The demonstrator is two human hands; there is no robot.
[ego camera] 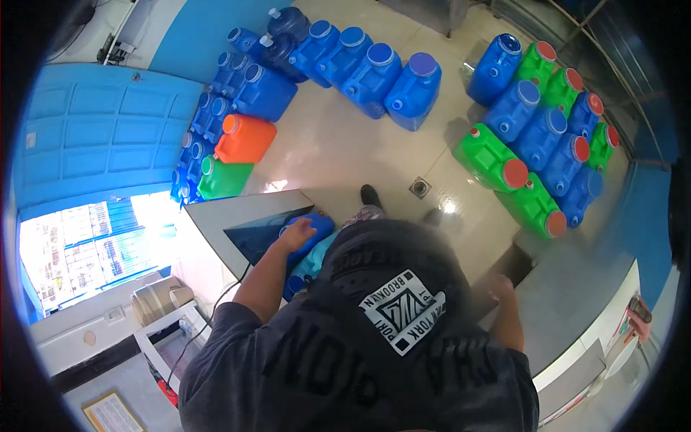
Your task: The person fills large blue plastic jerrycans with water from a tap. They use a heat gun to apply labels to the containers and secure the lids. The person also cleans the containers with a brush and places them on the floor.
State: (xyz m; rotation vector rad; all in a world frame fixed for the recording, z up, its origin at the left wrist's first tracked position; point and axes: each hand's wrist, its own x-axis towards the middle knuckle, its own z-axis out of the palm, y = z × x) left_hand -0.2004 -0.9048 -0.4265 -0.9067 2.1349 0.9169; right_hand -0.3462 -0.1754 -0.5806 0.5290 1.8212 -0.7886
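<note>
Before my left side, my left hand is over a blue plastic jug, its fingers partly curled. Whether it touches the jug or is just above it, I cannot tell. A light turquoise item and another blue container show beside my body below that hand, partly hidden. On the other side, my right hand hangs near a grey counter, blurred, with its fingers bent. Nothing is plainly visible in it. My dark printed shirt covers much of the lower view.
Blue jugs line the tiled floor ahead. Blue and green jugs crowd the right. An orange jug and a green jug stand left by a blue door. A floor drain lies ahead.
</note>
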